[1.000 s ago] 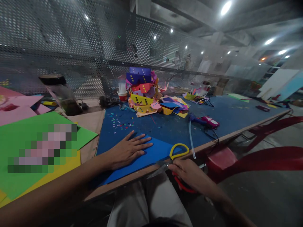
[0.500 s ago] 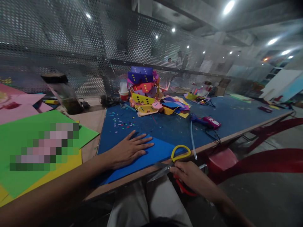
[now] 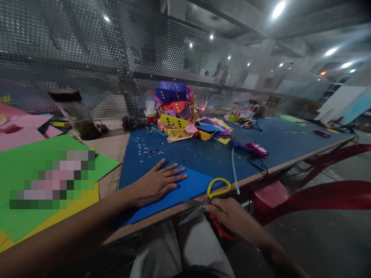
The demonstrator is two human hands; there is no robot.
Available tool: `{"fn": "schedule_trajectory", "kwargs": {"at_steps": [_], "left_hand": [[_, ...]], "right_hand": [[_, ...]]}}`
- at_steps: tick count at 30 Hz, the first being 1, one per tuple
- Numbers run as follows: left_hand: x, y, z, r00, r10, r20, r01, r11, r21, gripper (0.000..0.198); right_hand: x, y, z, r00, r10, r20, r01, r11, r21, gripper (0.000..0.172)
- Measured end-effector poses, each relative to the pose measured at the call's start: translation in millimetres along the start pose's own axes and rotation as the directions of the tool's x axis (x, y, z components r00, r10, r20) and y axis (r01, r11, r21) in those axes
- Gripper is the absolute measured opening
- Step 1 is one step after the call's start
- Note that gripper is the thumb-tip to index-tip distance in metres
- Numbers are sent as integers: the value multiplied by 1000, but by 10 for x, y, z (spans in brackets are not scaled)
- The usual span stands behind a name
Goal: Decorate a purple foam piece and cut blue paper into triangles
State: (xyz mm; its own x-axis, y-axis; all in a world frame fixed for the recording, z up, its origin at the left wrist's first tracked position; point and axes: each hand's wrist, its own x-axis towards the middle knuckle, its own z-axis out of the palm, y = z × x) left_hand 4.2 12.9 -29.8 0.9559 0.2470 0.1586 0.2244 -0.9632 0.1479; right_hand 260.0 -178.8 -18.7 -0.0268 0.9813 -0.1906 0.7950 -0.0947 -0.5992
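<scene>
My left hand [image 3: 158, 183] lies flat with fingers spread on a sheet of blue paper [image 3: 191, 188] at the table's front edge. In my right hand [image 3: 227, 212] is a pair of scissors [image 3: 199, 211], with one yellow handle and one red handle. Its blades are parted and point left, close to the paper's front edge; I cannot tell whether they touch it. Small paper bits [image 3: 145, 150] are scattered beyond my left hand. Green paper [image 3: 34, 158] and yellow paper [image 3: 84, 204] lie to the left, partly covered by a blurred patch.
A pile of decorated paper crowns [image 3: 176, 121] stands at the back beside a paper cup [image 3: 150, 116]. A glue gun [image 3: 252, 148] with a clear glue stick [image 3: 235, 170] lies to the right. A dark-lidded jar [image 3: 78, 117] stands at back left. Red chairs [image 3: 313, 199] flank the table's right edge.
The whole view has shifted very slightly. My left hand stays flat on the blue paper, and my right hand keeps the scissors parted in nearly the same place.
</scene>
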Motion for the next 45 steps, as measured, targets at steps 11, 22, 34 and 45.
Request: {"fn": "schedule_trajectory", "kwargs": {"at_steps": [11, 22, 34, 45], "left_hand": [[200, 97, -26, 998, -27, -63, 26, 1000, -5, 40], [27, 96, -21, 998, -12, 61, 16, 998, -66, 51], [34, 99, -18, 999, 12, 30, -11, 1000, -23, 51], [34, 82, -3, 999, 17, 28, -15, 998, -60, 51]], "right_hand": [[14, 54, -175, 1000, 2, -17, -3, 1000, -12, 36], [99, -5, -140, 999, 22, 33, -23, 999, 32, 38], [61, -21, -101, 1000, 7, 21, -7, 1000, 14, 38], [9, 76, -47, 999, 19, -29, -20, 998, -59, 39]]}}
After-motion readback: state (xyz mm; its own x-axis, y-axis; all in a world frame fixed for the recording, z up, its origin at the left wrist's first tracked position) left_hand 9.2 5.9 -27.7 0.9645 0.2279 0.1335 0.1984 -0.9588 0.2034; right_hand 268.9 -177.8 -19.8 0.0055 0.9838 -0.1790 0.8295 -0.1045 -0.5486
